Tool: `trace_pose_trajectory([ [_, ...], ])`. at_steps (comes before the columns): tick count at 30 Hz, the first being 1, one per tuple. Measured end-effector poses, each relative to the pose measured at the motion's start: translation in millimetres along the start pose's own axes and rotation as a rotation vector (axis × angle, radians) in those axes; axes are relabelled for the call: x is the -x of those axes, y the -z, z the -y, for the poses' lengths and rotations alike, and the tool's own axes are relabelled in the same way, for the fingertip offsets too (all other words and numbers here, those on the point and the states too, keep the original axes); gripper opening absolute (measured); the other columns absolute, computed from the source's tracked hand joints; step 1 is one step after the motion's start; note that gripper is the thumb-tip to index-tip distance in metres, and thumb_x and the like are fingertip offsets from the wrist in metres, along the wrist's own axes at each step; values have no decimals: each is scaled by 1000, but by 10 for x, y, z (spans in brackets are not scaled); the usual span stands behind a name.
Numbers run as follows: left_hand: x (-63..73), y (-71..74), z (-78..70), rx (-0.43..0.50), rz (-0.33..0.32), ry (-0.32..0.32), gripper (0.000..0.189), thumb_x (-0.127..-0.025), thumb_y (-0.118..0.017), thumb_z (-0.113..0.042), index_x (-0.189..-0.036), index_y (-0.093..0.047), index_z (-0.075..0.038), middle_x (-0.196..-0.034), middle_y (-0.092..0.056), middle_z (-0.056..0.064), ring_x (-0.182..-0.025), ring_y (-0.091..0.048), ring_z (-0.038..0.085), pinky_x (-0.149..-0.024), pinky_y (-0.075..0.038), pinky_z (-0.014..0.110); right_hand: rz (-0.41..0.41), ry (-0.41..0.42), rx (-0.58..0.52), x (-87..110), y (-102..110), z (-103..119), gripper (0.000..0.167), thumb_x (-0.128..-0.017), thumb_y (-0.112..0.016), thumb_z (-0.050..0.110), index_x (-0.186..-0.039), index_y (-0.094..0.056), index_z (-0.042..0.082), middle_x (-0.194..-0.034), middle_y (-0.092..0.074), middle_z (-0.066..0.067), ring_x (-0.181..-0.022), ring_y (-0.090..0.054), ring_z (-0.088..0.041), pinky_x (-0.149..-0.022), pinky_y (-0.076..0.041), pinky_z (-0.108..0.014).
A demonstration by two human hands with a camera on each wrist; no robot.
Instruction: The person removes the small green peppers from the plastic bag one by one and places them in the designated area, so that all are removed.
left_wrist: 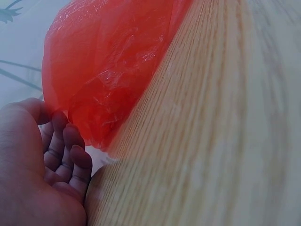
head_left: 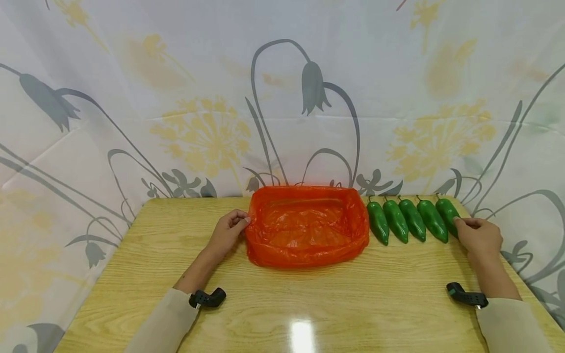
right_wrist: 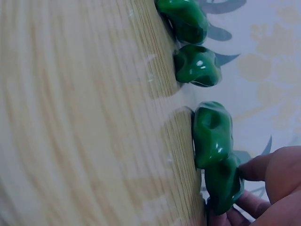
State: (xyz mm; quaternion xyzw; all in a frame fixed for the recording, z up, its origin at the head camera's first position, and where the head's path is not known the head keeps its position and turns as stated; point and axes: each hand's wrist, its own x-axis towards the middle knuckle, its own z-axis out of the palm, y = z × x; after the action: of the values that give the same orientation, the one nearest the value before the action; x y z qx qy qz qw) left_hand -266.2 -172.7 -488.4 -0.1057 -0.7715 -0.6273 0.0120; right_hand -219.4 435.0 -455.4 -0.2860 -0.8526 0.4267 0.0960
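Observation:
An orange-red plastic bag (head_left: 304,256) is spread open in a box shape at the back middle of the table, with its inside visible and holding nothing. My left hand (head_left: 228,229) pinches its left rim between thumb and index finger. From the left wrist view, the other fingers curl loosely below the bag's side (left_wrist: 108,61). Several green peppers (head_left: 413,219) lie in a row right of the bag, stems toward the back. At the row's right end my right hand (head_left: 480,239) grips the last pepper (head_left: 447,211), thumb on one side and fingers on the other (right_wrist: 223,184).
The wooden table (head_left: 273,309) runs from the peppers and bag toward me. Behind it hangs a pale cloth (head_left: 282,147) printed with grey and yellow flowers, close to the table's back edge. A black wrist camera (head_left: 207,297) sits on the left sleeve's cuff.

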Motion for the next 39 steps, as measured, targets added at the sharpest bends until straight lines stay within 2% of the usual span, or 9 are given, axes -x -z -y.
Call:
trace_pose_trajectory([
  [5,-3,2,-7,8,0,7,22,-108,-61,-13,-113,-65,8,-89,-66,5,-79,-59,13,-74,-51,23,-5,2,8,17,-27,31,61,-108,-48,37,-146,-53,-10,-128,-55,-26,-91,-51,-22,-59,-44,-17],
  [11,3,-2,-13,11,0,16,22,-108,-61,-13,-112,-65,8,-88,-65,4,-79,-58,13,-74,-50,22,-2,19,14,28,-53,40,58,-111,-44,32,-149,-50,-11,-136,-53,-30,-104,-51,-31,-58,-42,-16],
  [16,-11,-16,-11,11,-7,15,21,-108,-61,-13,-111,-66,7,-87,-65,3,-78,-57,14,-73,-50,23,-17,26,25,3,-62,31,57,-111,-43,31,-149,-51,-10,-136,-53,-31,-113,-51,-37,-63,-41,-20],
  [22,-24,-26,-11,25,-8,2,20,-108,-61,-12,-111,-66,7,-85,-65,2,-77,-56,14,-71,-49,23,5,1,29,9,-35,40,64,-110,-39,37,-152,-46,-10,-145,-48,-33,-123,-49,-44,-66,-42,-24],
  [24,-24,-29,-11,32,-5,-4,19,-108,-61,-11,-110,-66,7,-86,-66,2,-76,-57,15,-71,-49,23,21,8,47,32,-20,52,66,-110,-39,39,-154,-42,-10,-147,-46,-35,-125,-49,-48,-69,-45,-29],
  [27,-20,-33,-10,41,-2,-9,19,-108,-60,-11,-111,-66,7,-87,-66,2,-77,-57,15,-71,-50,23,4,78,95,69,-24,78,67,-109,-40,37,-154,-39,-13,-148,-44,-40,-130,-45,-56,-82,-50,-47],
  [30,-19,-34,-10,47,-1,-11,19,-108,-60,-11,-111,-65,7,-87,-66,2,-76,-57,15,-71,-50,23,-41,182,138,93,-59,108,66,-108,-43,33,-152,-41,-16,-145,-44,-43,-133,-37,-61,-99,-40,-65],
  [33,-19,-37,-14,55,-4,-10,20,-109,-60,-12,-113,-66,7,-87,-66,3,-76,-58,14,-70,-50,23,-68,261,161,106,-103,141,65,-107,-44,31,-151,-42,-17,-144,-43,-44,-134,-31,-63,-104,-32,-71],
  [39,-18,-47,-26,82,-3,-3,23,-110,-59,-14,-115,-66,7,-87,-66,2,-77,-57,15,-72,-50,23,-60,367,199,178,-169,257,63,-108,-46,30,-148,-43,-19,-140,-45,-45,-132,-35,-64,-104,-33,-74],
])
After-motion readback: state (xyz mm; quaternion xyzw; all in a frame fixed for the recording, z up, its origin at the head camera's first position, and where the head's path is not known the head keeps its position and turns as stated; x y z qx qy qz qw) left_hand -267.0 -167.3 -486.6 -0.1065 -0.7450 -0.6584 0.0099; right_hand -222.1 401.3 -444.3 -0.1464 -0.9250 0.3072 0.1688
